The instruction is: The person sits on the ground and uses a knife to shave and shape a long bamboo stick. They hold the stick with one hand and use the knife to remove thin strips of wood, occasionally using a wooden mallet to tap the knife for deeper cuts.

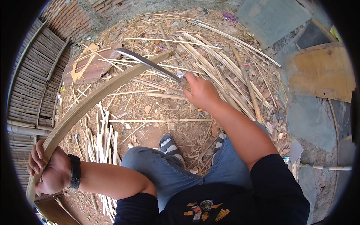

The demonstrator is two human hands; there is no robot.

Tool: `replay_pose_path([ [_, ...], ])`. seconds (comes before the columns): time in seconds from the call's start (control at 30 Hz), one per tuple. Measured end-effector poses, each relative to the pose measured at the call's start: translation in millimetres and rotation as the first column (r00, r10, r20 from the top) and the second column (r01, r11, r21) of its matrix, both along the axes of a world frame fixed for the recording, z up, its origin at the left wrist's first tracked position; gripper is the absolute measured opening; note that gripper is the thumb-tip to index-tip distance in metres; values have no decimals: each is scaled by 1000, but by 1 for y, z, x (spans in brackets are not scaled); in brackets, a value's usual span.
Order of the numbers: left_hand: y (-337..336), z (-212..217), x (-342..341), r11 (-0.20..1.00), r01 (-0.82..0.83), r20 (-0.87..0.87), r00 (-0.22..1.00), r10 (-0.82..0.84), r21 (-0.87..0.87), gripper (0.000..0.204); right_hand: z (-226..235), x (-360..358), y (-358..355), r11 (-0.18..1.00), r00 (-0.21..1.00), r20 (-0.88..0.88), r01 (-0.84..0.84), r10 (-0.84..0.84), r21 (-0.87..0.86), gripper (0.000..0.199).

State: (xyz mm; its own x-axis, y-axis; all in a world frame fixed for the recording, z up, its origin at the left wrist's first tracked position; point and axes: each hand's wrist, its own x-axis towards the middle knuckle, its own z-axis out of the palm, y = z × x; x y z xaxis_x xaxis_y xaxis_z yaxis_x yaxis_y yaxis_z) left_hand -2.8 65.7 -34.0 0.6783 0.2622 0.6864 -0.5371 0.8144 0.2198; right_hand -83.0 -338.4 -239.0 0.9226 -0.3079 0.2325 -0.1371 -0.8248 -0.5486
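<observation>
Head view: left hand (55, 174) grips a long tan bamboo strip (88, 104), right hand (202, 92) a grey steel knife (148, 63). Strip's probably light, springy; hold it near one end.

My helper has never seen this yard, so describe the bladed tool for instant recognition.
Above the littered ground, find the right hand. The bladed tool juts from it toward the picture's upper left, crossing in front of the long wooden strip held by the left hand. Its grey metal sets it apart from that strip and the pale sticks below.
</observation>
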Motion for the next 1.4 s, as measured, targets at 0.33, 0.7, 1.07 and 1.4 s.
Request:
replay_pose_path([
  [0.33,13,-2,4,997,7,-30,1000,-9,-72,66,-18,1,-46,918,950,-169,299,-261,261,43],
  [0.7,32,-21,38,994,31,-156,987,-47,-104,66,-1,-3,-58,823,937,35,287,-347,491,43],
  [1.07,30,-30,49,994,4,-243,970,-30,-109,64,20,-19,-50,974,961,276,75,-14,-213,38],
  [1.4,33,-35,56,988,-6,-251,968,-33,-155,64,22,-16,-52,970,971,106,222,-212,-95,41],
])
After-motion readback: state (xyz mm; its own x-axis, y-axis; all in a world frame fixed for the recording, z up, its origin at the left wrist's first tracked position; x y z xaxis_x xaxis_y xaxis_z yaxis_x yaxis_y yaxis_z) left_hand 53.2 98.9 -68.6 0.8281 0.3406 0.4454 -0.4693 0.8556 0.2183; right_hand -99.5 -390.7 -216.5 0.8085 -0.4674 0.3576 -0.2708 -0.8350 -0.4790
